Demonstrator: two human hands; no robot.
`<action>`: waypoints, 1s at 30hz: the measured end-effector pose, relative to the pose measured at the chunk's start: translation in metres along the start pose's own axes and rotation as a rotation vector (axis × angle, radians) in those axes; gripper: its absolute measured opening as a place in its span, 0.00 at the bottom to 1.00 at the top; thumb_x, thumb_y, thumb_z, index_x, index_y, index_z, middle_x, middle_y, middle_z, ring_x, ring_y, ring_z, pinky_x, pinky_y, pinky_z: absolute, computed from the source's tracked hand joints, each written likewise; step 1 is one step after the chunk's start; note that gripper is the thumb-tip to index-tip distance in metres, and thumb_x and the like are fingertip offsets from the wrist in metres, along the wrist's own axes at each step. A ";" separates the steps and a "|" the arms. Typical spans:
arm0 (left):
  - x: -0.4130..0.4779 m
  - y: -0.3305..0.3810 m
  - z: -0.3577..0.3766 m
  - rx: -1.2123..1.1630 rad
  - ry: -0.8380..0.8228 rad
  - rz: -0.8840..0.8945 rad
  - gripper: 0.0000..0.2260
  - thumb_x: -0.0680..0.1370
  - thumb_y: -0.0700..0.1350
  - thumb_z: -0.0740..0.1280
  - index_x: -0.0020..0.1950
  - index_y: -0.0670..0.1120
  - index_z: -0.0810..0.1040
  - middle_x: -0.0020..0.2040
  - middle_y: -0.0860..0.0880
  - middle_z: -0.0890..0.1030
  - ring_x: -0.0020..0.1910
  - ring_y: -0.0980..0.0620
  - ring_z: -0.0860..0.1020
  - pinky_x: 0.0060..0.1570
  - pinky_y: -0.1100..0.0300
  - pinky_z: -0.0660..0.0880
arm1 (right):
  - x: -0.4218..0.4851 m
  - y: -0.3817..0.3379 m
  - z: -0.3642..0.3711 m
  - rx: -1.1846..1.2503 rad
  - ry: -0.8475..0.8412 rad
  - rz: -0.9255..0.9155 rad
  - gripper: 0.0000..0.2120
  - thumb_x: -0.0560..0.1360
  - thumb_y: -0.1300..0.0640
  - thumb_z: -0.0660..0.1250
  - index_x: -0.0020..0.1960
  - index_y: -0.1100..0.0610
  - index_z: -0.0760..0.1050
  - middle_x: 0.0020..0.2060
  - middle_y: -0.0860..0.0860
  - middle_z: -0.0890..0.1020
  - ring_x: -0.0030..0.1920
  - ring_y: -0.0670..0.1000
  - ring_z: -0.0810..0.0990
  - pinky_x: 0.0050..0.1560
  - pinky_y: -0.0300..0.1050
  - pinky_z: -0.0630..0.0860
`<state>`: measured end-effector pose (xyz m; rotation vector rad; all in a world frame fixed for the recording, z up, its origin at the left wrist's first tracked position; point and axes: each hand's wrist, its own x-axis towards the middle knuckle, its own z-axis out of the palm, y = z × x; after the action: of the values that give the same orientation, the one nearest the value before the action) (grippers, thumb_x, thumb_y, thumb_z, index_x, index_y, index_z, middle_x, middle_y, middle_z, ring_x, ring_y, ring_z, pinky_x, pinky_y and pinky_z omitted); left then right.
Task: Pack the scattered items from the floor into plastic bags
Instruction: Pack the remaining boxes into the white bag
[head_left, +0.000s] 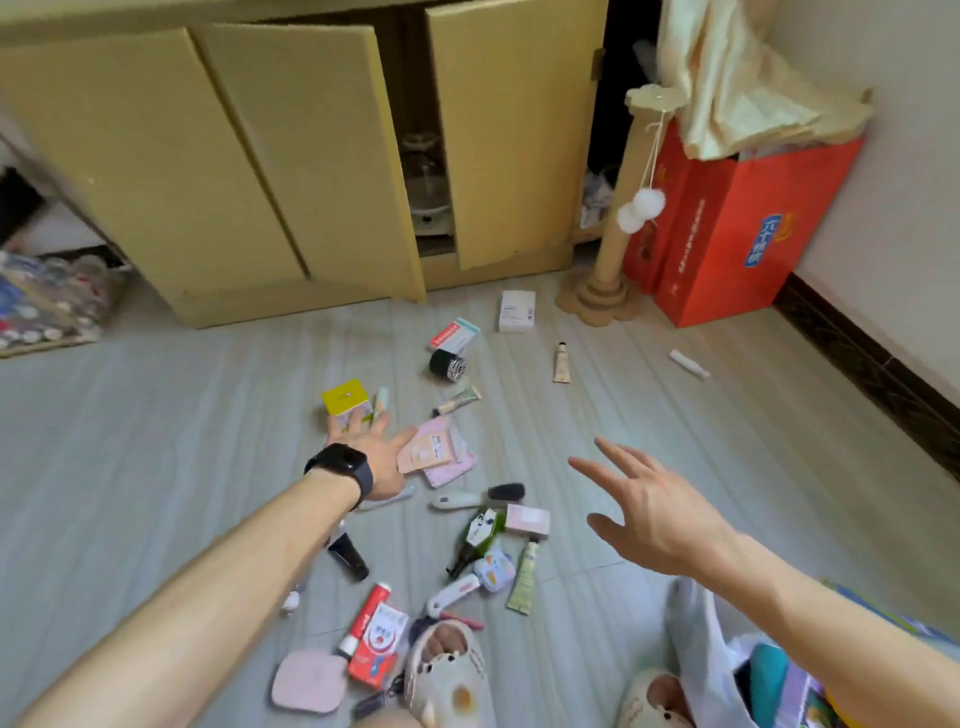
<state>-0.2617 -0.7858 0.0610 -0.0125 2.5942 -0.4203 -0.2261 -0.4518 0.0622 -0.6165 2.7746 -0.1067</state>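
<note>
Several small items lie scattered on the grey floor. My left hand, with a black watch at the wrist, is stretched out flat with its fingertips at a yellow box, next to pink packets. My right hand hovers open above bare floor, holding nothing. A clear plastic bag with things inside sits at the bottom right under my right forearm. Nearer to me lie a green bottle, a red and white box, a pale green tube and a pink pad.
Yellow cabinet doors stand ajar at the back. A cardboard scratching post and a red carton stand at the back right. A white box, a tube and a white stick lie farther off. My slippered feet are at the bottom.
</note>
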 end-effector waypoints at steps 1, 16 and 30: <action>0.004 -0.010 0.019 -0.026 -0.039 -0.024 0.34 0.77 0.62 0.58 0.79 0.61 0.46 0.80 0.48 0.47 0.77 0.37 0.47 0.72 0.36 0.49 | 0.014 -0.007 0.007 0.006 -0.060 -0.014 0.32 0.79 0.41 0.59 0.79 0.40 0.49 0.80 0.51 0.52 0.78 0.55 0.55 0.73 0.51 0.63; 0.208 0.020 0.130 -0.222 -0.062 -0.004 0.42 0.74 0.59 0.64 0.80 0.54 0.43 0.79 0.46 0.50 0.76 0.39 0.54 0.73 0.45 0.55 | 0.177 -0.031 0.179 -0.039 -0.392 -0.086 0.20 0.77 0.51 0.63 0.68 0.49 0.65 0.63 0.54 0.69 0.60 0.58 0.71 0.50 0.51 0.69; 0.259 0.060 0.133 -0.987 -0.296 -0.234 0.43 0.56 0.58 0.83 0.63 0.45 0.67 0.57 0.51 0.78 0.56 0.48 0.77 0.57 0.55 0.74 | 0.164 -0.019 0.211 0.092 -0.319 -0.012 0.29 0.75 0.58 0.62 0.71 0.45 0.54 0.69 0.54 0.58 0.60 0.60 0.66 0.45 0.50 0.69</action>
<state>-0.4185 -0.7902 -0.1919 -0.6573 2.2470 0.7519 -0.2967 -0.5404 -0.1810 -0.5710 2.4449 -0.1260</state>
